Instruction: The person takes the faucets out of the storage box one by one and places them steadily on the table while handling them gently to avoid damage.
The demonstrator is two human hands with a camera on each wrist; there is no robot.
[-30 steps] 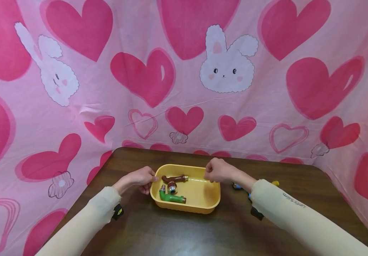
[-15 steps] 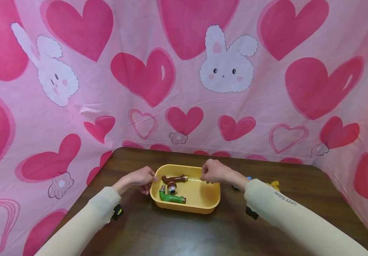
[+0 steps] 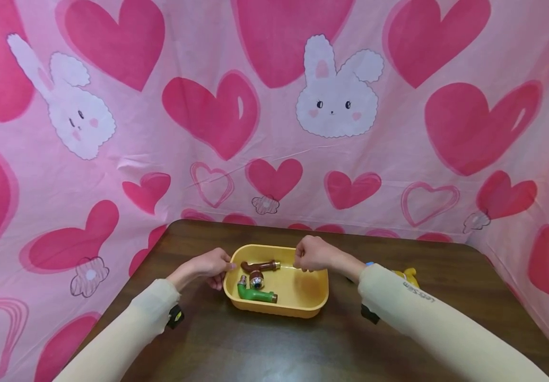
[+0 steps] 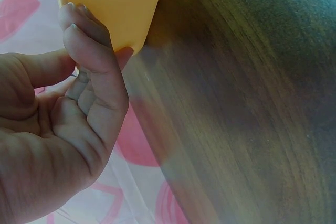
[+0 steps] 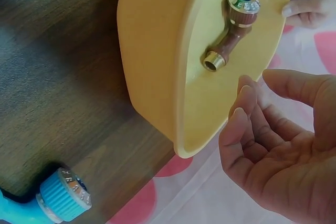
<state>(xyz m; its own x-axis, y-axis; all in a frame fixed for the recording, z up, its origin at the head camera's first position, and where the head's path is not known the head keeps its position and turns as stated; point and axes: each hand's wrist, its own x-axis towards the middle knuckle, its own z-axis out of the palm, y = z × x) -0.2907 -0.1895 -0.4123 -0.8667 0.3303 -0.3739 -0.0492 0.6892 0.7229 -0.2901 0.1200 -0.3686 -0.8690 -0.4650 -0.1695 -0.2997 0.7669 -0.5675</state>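
Note:
A yellow plastic basin (image 3: 303,313) stands on the table. My left hand (image 3: 212,267) pinches its left rim between thumb and fingers; in the left wrist view the basin wall (image 4: 113,3) shows beyond those fingers. Over the back right rim hovers my right hand (image 3: 315,253), its fingers loosely bent and nothing in them; the right wrist view shows the thumb apart from the fingertips. Inside the basin's left half lie a brown tap (image 3: 256,279), with a chrome-capped knob and brass threaded end, and a green tap (image 3: 255,295).
Right of the basin, a blue tap (image 5: 65,195) with a ribbed knob lies on the dark wooden table (image 3: 274,350). A yellow tap (image 3: 410,276) is partly hidden behind my right sleeve. A pink heart-patterned cloth (image 3: 274,132) hangs behind and at both sides.
My right hand has shifted left along the basin's back rim, and more of the yellow tap shows behind the sleeve. The left hand and the basin stay put.

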